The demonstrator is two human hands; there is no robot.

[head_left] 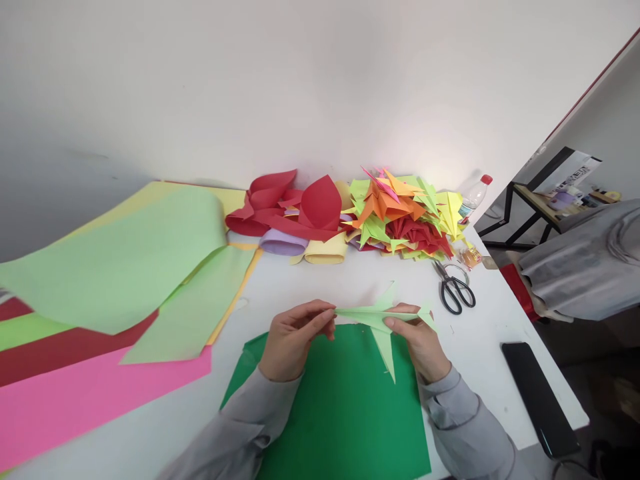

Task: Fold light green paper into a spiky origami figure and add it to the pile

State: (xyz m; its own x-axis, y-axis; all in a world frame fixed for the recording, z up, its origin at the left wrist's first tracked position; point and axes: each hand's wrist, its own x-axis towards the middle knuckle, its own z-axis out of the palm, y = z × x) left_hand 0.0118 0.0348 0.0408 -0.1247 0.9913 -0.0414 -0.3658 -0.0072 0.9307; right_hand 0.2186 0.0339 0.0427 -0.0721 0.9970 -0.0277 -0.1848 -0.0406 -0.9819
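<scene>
A pale green folded paper plane [373, 313] is held between my two hands above a dark green paper sheet [345, 407]. My left hand [295, 337] pinches its pointed left end between thumb and fingertips. Around its right part, near the tail, my right hand [417, 337] is closed with the thumb on top. One wing points down toward me and the other points away. Part of the body is hidden by the right hand's fingers.
Black-handled scissors [455, 293] lie right of my hands, a black phone [540, 400] nearer the right edge. Folded paper pieces [400, 213], curled red paper [300, 207] and a bottle [473, 197] line the wall. Large coloured sheets [125, 260] cover the left.
</scene>
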